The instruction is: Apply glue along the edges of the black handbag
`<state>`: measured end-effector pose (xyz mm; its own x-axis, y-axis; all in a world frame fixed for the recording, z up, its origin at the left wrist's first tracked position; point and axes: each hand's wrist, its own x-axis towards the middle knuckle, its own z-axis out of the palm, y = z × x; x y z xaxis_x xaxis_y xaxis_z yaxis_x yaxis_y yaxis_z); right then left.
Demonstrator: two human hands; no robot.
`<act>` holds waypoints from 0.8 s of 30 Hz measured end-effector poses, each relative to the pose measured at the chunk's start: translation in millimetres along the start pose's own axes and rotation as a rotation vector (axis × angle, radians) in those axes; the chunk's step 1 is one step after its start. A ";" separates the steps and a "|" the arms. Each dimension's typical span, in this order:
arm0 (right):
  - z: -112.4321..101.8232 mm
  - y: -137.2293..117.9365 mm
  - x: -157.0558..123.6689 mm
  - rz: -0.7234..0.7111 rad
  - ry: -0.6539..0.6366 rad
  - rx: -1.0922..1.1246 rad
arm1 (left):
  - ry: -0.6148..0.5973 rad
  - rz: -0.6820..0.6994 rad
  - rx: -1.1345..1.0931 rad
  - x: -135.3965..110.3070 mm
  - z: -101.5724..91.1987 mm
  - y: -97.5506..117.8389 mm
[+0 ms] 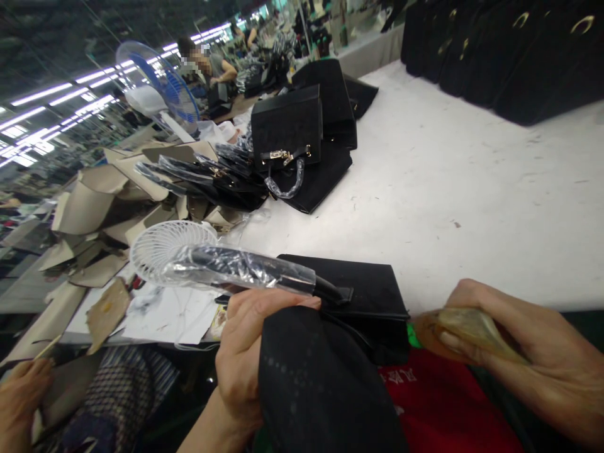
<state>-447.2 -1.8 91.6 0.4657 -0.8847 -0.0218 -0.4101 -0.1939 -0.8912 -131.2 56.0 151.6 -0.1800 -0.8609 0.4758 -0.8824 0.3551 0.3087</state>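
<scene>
My left hand (243,355) is closed around a black handbag (363,286) that lies tilted over the table's near edge. A clear plastic wrap (240,267) covers most of the bag's handle. Black cloth (311,377) with a faint dotted pattern hangs over the bag's near side and hides part of my left fingers. At the right, my right hand (519,340) grips a translucent amber piece (467,324), whose exact kind I cannot make out. A small bright green spot (414,336) shows between that piece and the bag's right corner.
A white desk fan (170,251) stands behind the handle. Finished black handbags (287,123) pile up beyond it, with beige panels (89,201) to the left. More black bags (504,63) line the white table (472,189) at back right. Another person's hand (23,390) works at lower left.
</scene>
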 end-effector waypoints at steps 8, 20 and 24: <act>4.6 27.3 14.9 0.009 0.097 -0.029 | 0.070 -0.007 -0.006 4.0 3.3 2.0; -3.8 52.3 18.8 0.183 0.312 0.176 | 0.061 0.159 -0.091 43.4 -2.1 -8.1; -13.4 64.8 30.9 0.124 0.461 0.365 | 0.053 0.310 -0.044 88.2 -18.8 -7.7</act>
<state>-469.9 -47.4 39.3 0.0099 -0.9999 -0.0096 -0.1063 0.0085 -0.9943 -132.1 -15.8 206.7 -0.4135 -0.6898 0.5943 -0.7695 0.6137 0.1769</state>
